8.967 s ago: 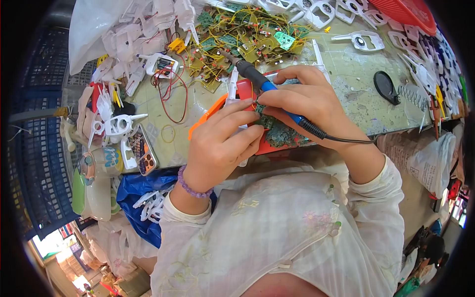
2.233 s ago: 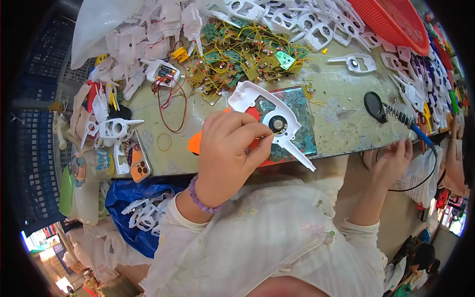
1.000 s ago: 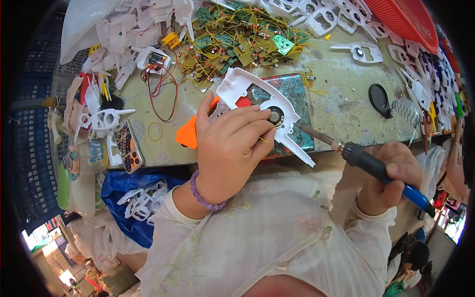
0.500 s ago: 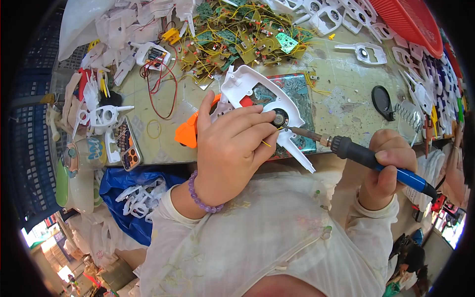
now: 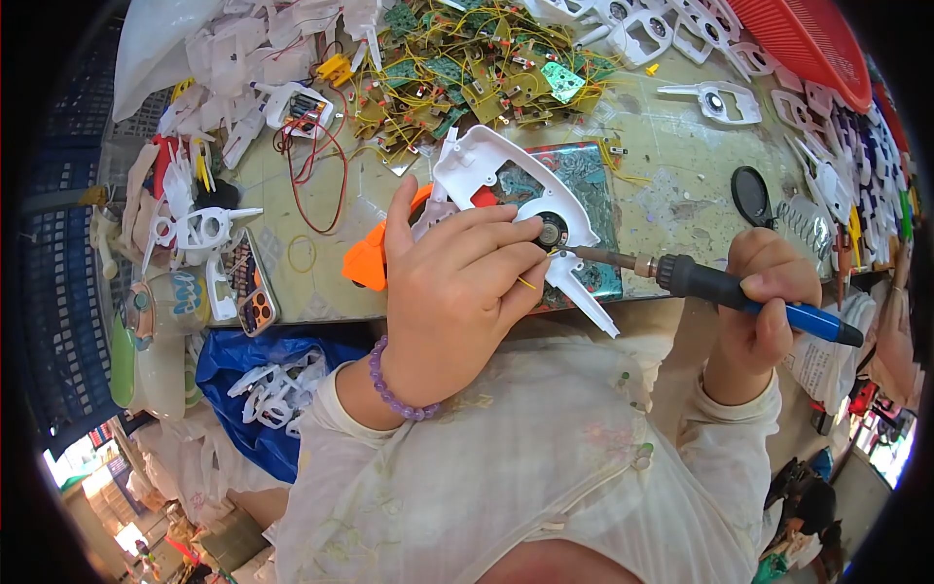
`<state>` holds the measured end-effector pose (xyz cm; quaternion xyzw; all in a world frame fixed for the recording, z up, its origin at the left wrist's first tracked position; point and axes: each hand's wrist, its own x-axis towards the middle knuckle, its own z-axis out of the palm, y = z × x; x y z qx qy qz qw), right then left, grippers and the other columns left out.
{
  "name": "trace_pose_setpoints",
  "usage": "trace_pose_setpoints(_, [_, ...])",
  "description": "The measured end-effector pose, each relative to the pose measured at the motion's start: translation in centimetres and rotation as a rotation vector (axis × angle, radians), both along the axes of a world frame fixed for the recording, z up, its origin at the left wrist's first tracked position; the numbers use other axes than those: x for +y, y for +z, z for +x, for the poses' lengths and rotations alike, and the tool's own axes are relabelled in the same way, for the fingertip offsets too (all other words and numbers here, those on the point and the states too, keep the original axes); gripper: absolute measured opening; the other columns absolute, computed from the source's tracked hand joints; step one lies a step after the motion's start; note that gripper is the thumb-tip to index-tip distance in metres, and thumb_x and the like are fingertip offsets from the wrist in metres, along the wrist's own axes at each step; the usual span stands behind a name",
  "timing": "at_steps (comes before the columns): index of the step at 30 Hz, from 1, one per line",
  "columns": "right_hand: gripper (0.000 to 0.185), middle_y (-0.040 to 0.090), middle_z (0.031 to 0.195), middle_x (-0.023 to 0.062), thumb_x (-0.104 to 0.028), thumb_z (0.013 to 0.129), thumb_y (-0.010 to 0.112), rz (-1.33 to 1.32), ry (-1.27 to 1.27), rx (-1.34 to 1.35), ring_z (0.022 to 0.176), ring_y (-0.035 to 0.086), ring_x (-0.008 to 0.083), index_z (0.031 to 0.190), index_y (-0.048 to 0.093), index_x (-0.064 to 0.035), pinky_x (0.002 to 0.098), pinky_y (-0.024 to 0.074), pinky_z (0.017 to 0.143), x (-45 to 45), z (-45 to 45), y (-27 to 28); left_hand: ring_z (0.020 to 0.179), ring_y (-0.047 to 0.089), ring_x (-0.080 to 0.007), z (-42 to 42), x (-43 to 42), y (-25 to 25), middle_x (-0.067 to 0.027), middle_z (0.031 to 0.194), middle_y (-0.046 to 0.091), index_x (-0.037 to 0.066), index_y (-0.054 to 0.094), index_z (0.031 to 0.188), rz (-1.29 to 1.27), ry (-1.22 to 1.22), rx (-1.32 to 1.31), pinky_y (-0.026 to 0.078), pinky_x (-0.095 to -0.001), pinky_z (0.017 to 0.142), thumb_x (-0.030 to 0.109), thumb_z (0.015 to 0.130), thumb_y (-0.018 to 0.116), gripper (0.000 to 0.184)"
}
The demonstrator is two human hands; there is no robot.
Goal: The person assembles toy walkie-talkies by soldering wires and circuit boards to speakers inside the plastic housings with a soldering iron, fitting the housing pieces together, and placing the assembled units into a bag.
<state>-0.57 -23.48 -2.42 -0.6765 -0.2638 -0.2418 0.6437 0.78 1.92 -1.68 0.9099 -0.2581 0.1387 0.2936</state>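
My right hand grips a soldering iron with a black and blue handle. Its metal tip touches or nearly touches the edge of a small round black speaker. The speaker sits in a white plastic housing with a long handle-like end. My left hand lies over the housing, its fingers pressed together against it and the speaker's edge. A short yellow wire pokes out by those fingers. Under the left hand an orange object is partly hidden.
Circuit boards with yellow wires are heaped at the back. White housings lie at the back right beside a red basket. A phone and a blue bag of white parts are at left. A black oval ring lies right.
My right hand has risen slightly, bringing the soldering iron to a flatter angle, with its tip still at the speaker's edge. My left hand and the housing have barely moved.
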Motion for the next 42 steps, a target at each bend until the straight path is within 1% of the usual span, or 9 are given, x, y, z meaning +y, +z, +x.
trace_pose_setpoints(8, [0.023, 0.042, 0.065, 0.0061, -0.025, 0.090, 0.051, 0.126, -0.014, 0.000, 0.056, 0.033, 0.0162, 0.087, 0.051, -0.0024, 0.0312, 0.0274, 0.052, -0.9, -0.9, -1.1, 0.093, 0.065, -0.0167, 0.1, 0.1, -0.1, 0.0029, 0.089, 0.070, 0.012, 0.068, 0.075, 0.003, 0.001, -0.008, 0.026, -0.0569, 0.105, 0.013, 0.071, 0.076, 0.009])
trace_pose_setpoints(10, [0.024, 0.045, 0.067, 0.0074, -0.025, 0.090, 0.052, 0.217, -0.193, -0.049, 0.056, 0.039, 0.0165, 0.087, 0.051, -0.0015, 0.0297, 0.0309, 0.051, -1.0, -0.8, -1.7, 0.093, 0.064, -0.0155, 0.1, 0.1, -0.2, 0.0036, 0.090, 0.069, 0.012, 0.067, 0.074, -0.005, -0.004, -0.018, 0.024, -0.0576, 0.105, 0.014, 0.071, 0.075, 0.009])
trace_pose_setpoints(13, [0.023, 0.046, 0.071, 0.0088, -0.023, 0.092, 0.048, 0.301, -0.201, -0.039, 0.060, 0.041, 0.0179, 0.092, 0.051, -0.0002, 0.0300, 0.0329, 0.055, -0.9, -1.4, -3.2, 0.094, 0.064, -0.0152, 0.1, 0.3, -0.1, 0.0037, 0.090, 0.069, 0.012, 0.067, 0.074, -0.004, -0.006, -0.012, 0.024, -0.0579, 0.105, 0.013, 0.071, 0.075, 0.009])
trace_pose_setpoints(21, [0.024, 0.044, 0.071, 0.0091, -0.022, 0.093, 0.046, 0.501, -0.278, -0.016, 0.061, 0.043, 0.0186, 0.093, 0.052, 0.0019, 0.0300, 0.0339, 0.058, -1.5, -2.1, -4.7, 0.104, 0.061, -0.0233, 0.5, 3.2, 1.0, -0.0039, 0.110, 0.066, 0.011, 0.067, 0.107, -0.141, -0.104, 0.259, 0.029, -0.0557, 0.103, 0.011, 0.079, 0.068, 0.028])
trace_pose_setpoints(26, [0.025, 0.043, 0.070, 0.0082, -0.021, 0.094, 0.045, 0.516, -0.402, 0.012, 0.060, 0.043, 0.0177, 0.094, 0.051, 0.0030, 0.0298, 0.0329, 0.059, -1.3, -2.4, -5.2, 0.108, 0.058, -0.0243, 1.2, 3.7, 0.9, -0.0050, 0.102, 0.068, 0.011, 0.070, 0.100, -0.086, -0.070, 0.189, 0.029, -0.0547, 0.102, 0.012, 0.081, 0.067, 0.019])
trace_pose_setpoints(32, [0.024, 0.050, 0.076, 0.0122, -0.026, 0.096, 0.050, 0.697, -0.493, 0.112, 0.063, 0.048, 0.0183, 0.097, 0.053, -0.0023, 0.0259, 0.0406, 0.055, 1.3, -3.6, -5.0, 0.094, 0.063, -0.0203, 1.3, 2.4, 0.9, -0.0008, 0.086, 0.069, 0.014, 0.072, 0.088, -0.131, -0.013, 0.095, 0.029, -0.0516, 0.103, 0.012, 0.075, 0.073, 0.013])
trace_pose_setpoints(36, [0.035, 0.051, 0.095, 0.0171, -0.033, 0.099, 0.046, 0.311, -0.371, 0.010, 0.070, 0.054, 0.0201, 0.124, 0.040, -0.0107, 0.0310, 0.0511, 0.053, 4.5, -4.6, -7.2, 0.080, 0.063, -0.0180, 0.5, 2.1, 0.7, 0.0005, 0.079, 0.066, 0.014, 0.070, 0.082, -0.197, 0.029, -0.012, 0.031, -0.0490, 0.100, 0.010, 0.072, 0.076, 0.013])
trace_pose_setpoints(39, [0.037, 0.046, 0.100, 0.0129, -0.040, 0.098, 0.043, 0.183, -0.318, -0.030, 0.080, 0.054, 0.0199, 0.127, 0.039, -0.0164, 0.0351, 0.0580, 0.061, 7.1, -5.0, -6.7, 0.079, 0.061, -0.0168, -0.5, 1.6, 1.0, 0.0022, 0.076, 0.062, 0.014, 0.069, 0.082, -0.156, 0.036, -0.058, 0.032, -0.0502, 0.099, 0.010, 0.069, 0.077, 0.015])
trace_pose_setpoints(42, [0.039, 0.043, 0.106, 0.0144, -0.039, 0.098, 0.040, 0.126, -0.225, -0.008, 0.085, 0.055, 0.0218, 0.130, 0.035, -0.0176, 0.0374, 0.0603, 0.067, 7.5, -5.3, -6.3, 0.079, 0.060, -0.0167, -1.2, 0.5, 0.8, 0.0019, 0.077, 0.059, 0.014, 0.066, 0.080, -0.038, 0.074, -0.137, 0.033, -0.0496, 0.100, 0.009, 0.067, 0.075, 0.017])
